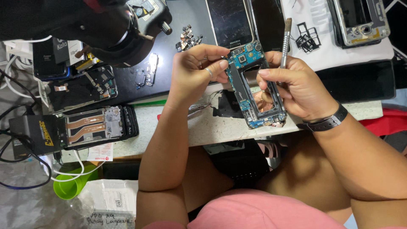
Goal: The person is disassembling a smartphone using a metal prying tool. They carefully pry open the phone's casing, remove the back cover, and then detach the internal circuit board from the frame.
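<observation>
Both hands grip a blue phone motherboard frame [254, 87] above the bench [212, 127] edge: the left hand [197, 72] pinches its upper left side, the right hand [292, 87] clasps its right side and also holds a metal spudger [285, 40] upright. Left of the frame lies an opened phone [99, 125]; beyond it, a dark-screened phone [230, 21].

Blue phone circuit-board frame [254, 87] with a rectangular cut-out, upright above the bench edge; slim metal tool [285, 40] alongside.
</observation>
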